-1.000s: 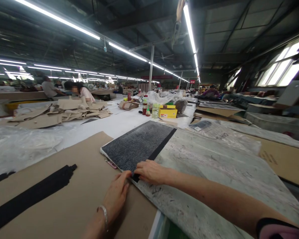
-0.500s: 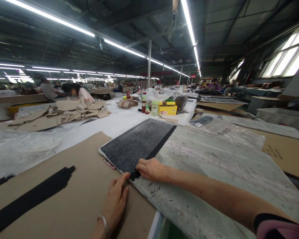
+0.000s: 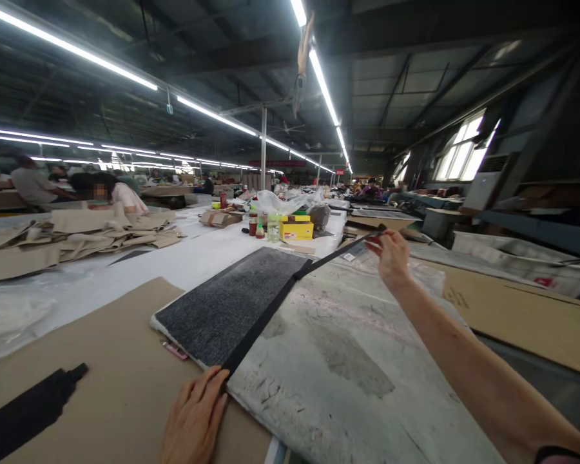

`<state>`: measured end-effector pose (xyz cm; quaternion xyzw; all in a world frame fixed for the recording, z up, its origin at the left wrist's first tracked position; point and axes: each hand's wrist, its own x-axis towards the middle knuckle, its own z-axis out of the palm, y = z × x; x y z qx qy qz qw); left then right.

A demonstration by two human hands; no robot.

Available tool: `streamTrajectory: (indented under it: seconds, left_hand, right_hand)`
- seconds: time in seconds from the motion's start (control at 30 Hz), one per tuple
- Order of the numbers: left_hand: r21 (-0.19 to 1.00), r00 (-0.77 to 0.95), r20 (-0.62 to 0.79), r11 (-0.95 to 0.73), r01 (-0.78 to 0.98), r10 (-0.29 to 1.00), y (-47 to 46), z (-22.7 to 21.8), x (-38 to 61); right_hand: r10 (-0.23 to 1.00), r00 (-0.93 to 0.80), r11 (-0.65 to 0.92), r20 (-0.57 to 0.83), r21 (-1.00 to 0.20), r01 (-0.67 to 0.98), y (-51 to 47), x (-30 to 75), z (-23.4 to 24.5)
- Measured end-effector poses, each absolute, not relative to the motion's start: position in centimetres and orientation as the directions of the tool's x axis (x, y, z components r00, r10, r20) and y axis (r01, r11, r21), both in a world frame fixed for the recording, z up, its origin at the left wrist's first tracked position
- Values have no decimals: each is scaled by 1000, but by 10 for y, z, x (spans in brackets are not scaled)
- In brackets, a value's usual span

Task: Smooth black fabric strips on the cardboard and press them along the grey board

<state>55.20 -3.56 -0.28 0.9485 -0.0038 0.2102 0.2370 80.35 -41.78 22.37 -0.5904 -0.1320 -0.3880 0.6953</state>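
A black strip [image 3: 338, 253] stretches from the far edge of a dark grey textured sheet [image 3: 232, 299] up to my right hand [image 3: 391, 256], whose fingers are pinched on its raised end. Another black strip [image 3: 258, 322] lies along the sheet's right edge; whether the two are one piece I cannot tell. My left hand [image 3: 196, 409] rests with fingers stretched out, the tips touching the near end of that lying strip at the board's edge. Under the sheet is a stained grey-white board [image 3: 338, 361].
Wide black strips [image 3: 29, 406] lie on brown cardboard [image 3: 120, 348] at left. A pink-handled tool [image 3: 174, 350] pokes out beside the board. Beyond stand bottles [image 3: 273, 227] and a yellow box [image 3: 296, 227]. Beige cut pieces [image 3: 77, 235] are heaped at left, near a co-worker [image 3: 125, 196].
My right hand has moved from beside my left hand away to the far right, and a black strip end is now lifted in its fingers. The view has turned right.
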Motion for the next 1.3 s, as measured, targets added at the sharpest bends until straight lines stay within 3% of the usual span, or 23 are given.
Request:
streamTrajectory:
  seconds: [0.17,0.23,0.33,0.43,0.53,0.6,0.63,0.73,0.83,1.0,1.2,1.3]
  left_hand:
    - [462,910,399,-882,-92,114,-38,-6,552]
    - [565,915,373,-820,-92,154,-40,-5,553]
    - [754,923,310,-650,-93,227,-44,-1,553]
    - [838,922,272,-539,-87,274,-48,9,553]
    - [927,920,197,-369,-62,340,-48,27,545]
    - [976,909,113,-215,-27,402,-45,45,531]
    - [991,900,69,-133,-13,429,-43,56,521]
    - [997,881,-4,74,-35,474,-36,84,481]
    - [978,828,-25,184,-95,561,-28,99,434]
    - [975,640,-83,196,-107,764,-12,90,351]
    - [969,464,-198,243,-39,864,10,68,266]
    - [966,388,-227,257,-25,893,15,68,234]
  right_hand:
    - [-566,449,-19,692,-555,832,-470,783,306]
    - [-583,380,-45,719,-495,868,-471,771,336]
    - [-546,321,-66,774,-421,904,-450,751,372]
    - [-392,345,-45,853,-392,919,-399,724,383]
    - [-47,479,-7,876,-480,877,-327,686,356]
    - [374,591,-58,715,-618,784,-278,655,318]
    - [481,606,-101,634,-646,757,-255,639,296]
    - [674,467,-170,573,-495,852,-198,587,229]
    - [779,354,-111,518,-442,890,-157,538,178]
    - [894,223,23,388,-539,842,-103,467,128]
    - [946,33,194,322,-646,738,-58,406,96]
    - [952,35,203,304,-714,670,-44,388,94]
